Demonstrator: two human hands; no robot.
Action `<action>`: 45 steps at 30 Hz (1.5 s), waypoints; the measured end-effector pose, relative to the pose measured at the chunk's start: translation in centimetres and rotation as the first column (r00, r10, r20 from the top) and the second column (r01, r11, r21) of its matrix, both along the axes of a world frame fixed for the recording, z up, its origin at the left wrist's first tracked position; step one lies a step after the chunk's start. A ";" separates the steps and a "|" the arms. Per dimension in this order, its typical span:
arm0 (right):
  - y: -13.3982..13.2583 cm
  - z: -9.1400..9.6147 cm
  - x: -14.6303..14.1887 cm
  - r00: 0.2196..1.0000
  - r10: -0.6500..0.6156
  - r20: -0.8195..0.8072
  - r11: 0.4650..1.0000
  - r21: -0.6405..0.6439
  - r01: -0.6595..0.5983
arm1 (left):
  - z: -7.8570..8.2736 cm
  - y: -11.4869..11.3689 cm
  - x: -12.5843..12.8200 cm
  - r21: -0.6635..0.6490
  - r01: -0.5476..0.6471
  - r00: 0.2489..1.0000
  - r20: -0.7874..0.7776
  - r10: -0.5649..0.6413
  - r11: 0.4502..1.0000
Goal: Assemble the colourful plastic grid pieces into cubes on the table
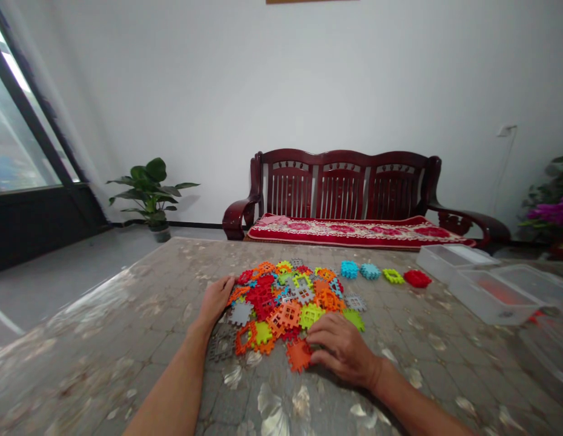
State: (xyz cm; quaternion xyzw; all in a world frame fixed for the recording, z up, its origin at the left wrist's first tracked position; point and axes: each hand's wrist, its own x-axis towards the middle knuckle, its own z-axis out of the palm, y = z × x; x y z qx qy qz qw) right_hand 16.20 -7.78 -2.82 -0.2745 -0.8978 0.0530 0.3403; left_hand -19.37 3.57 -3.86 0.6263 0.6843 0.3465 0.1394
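Note the right hand (338, 346) bent at an orange tile (298, 355), near side of the tile pile (262, 298) on the table (127, 339); cannot tell whether gripping or merely touching. Note the left hand (218, 298) at the pile's left edge, likewise unclear in closure. Guard against possible snagging at notched, overlapping edges, dragging or scattering neighbouring tiles (263, 333). Treat as unreadable: buried tiles, clear plastic (551, 346) cut off at right.

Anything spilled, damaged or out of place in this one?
Nothing clearly stands out. Many interlocking plastic tiles lie jumbled by the left hand and right hand, but the colour-sorted piles in a row farther right look orderly, and no damage shows.
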 end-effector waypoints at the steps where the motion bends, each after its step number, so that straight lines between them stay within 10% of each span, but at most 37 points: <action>1: 0.1 0.1 0.1 0.998 -0.050 -0.046 0.999 -0.004 0.050 | 0.0 0.0 0.0 0.000 0.000 1.000 0.001 0.000 1.000; 10: 3.5 0.0 2.3 0.817 -0.560 -0.136 0.828 -0.135 0.545 | -0.2 0.1 0.0 0.003 0.006 1.000 0.024 -0.006 1.000; 17: 4.3 -0.5 2.8 0.781 -0.624 0.033 0.762 -0.194 0.617 | -0.7 0.5 -0.4 -0.007 0.010 1.000 0.019 -0.010 1.000; 45: 5.4 -2.0 3.5 0.851 -0.502 -0.156 0.865 -0.115 0.489 | -1.6 1.0 -1.0 0.026 0.034 0.999 -0.014 -0.034 0.999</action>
